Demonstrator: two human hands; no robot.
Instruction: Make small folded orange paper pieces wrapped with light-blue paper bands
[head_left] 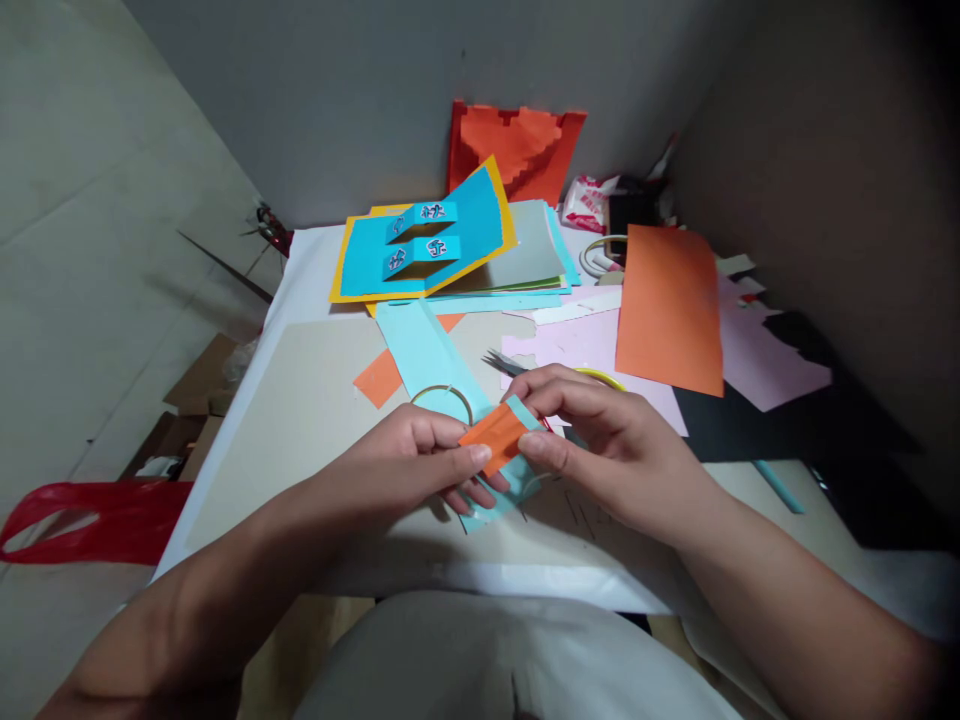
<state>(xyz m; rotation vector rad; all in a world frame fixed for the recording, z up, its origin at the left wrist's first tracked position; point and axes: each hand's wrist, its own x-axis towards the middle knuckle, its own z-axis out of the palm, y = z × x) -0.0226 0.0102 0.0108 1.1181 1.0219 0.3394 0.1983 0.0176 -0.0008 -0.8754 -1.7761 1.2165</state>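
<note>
**A small orange paper (492, 437) held over the table (300, 285)**

The left hand (431, 450) pinches one end of the small orange paper, thumb on top. The right hand (596, 425) pinches the other end, which has a light blue edge. Below is a long light blue strip (439, 350). Scissors (504, 363) poke out just past the right hand. Farther back sits a blue and yellow card (469, 225).

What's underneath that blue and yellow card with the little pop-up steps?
Under the card, a grey sheet, light blue sheets and a thin green edge show on the right. The card covers the rest, so whatever lies under its middle can't be seen.
</note>
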